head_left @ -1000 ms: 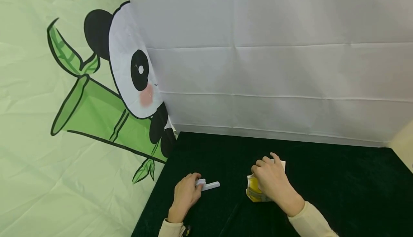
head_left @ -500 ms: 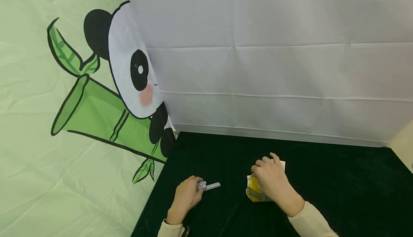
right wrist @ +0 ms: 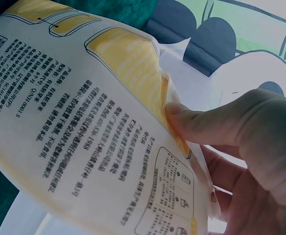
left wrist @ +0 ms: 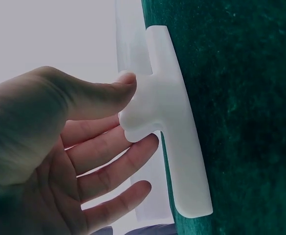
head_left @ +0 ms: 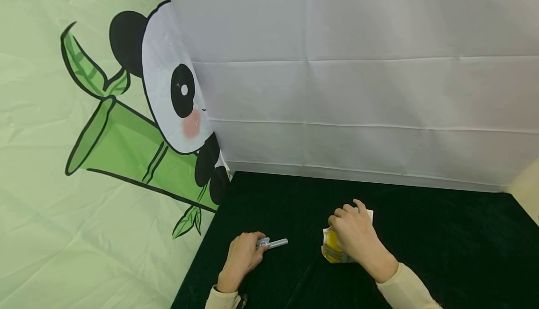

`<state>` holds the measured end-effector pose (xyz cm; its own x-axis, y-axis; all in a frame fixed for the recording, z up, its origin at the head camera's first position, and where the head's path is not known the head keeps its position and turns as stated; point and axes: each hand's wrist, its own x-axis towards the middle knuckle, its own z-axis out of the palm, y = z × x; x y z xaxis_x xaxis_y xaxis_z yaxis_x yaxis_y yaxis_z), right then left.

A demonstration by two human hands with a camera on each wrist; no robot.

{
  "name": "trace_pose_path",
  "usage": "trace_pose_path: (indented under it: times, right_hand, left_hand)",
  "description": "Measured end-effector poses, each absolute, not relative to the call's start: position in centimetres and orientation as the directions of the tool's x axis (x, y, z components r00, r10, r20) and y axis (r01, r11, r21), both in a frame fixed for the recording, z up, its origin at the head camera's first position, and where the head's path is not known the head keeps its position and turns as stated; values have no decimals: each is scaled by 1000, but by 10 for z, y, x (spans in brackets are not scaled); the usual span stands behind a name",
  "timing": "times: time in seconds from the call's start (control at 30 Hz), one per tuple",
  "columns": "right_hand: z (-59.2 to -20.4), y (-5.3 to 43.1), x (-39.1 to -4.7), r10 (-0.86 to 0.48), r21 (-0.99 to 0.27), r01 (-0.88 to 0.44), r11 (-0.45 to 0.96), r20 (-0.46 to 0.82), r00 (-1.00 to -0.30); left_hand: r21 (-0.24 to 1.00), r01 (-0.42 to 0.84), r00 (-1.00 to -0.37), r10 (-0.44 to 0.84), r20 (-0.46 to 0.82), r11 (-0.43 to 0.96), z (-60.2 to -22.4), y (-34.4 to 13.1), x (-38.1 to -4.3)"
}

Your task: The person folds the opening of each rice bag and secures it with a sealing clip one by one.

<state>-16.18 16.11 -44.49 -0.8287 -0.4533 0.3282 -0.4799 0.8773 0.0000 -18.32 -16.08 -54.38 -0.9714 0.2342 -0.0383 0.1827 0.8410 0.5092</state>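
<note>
In the left wrist view, my left hand pinches the scalloped grip of a white T-shaped plastic piece between thumb and fingers. Its long smooth bar lies along the dark green cloth. The head view has this hand at the table's left part, the bar pointing right. Farther right, my right hand grips the upper edge of a yellow and white food packet. In the right wrist view, the thumb presses on the edge of the packet, whose printed back faces the camera. Its opposite end is out of frame.
Dark green cloth covers the table. A white sheet hangs along the back, and a light green sheet with a panda print hangs at the left. A beige surface borders the table at the right.
My left hand has shifted slightly right and down, tilting the white plastic piece a little. The right hand and the packet stay where they were.
</note>
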Motion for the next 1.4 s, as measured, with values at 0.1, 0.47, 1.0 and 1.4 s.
trace_pose_path:
  times: [0.1, 0.47, 1.0, 1.4]
  right_hand:
    - [-445, 161, -162, -452, 1, -477, 879, 325, -831]
    - [-446, 164, -165, -452, -10, -482, 876, 330, -829]
    - [-447, 162, -163, -435, -28, -469, 883, 328, -839]
    - [-444, 157, -158, -428, -15, -457, 889, 322, -844]
  left_hand:
    - [515, 183, -971, 236, -39, 838, -543, -160, -182]
    - [515, 185, -972, 234, -31, 837, -541, -155, -181]
    - [558, 202, -963, 267, -38, 805, -542, -152, -179]
    - [650, 209, -955, 296, -25, 730, -539, -150, -175]
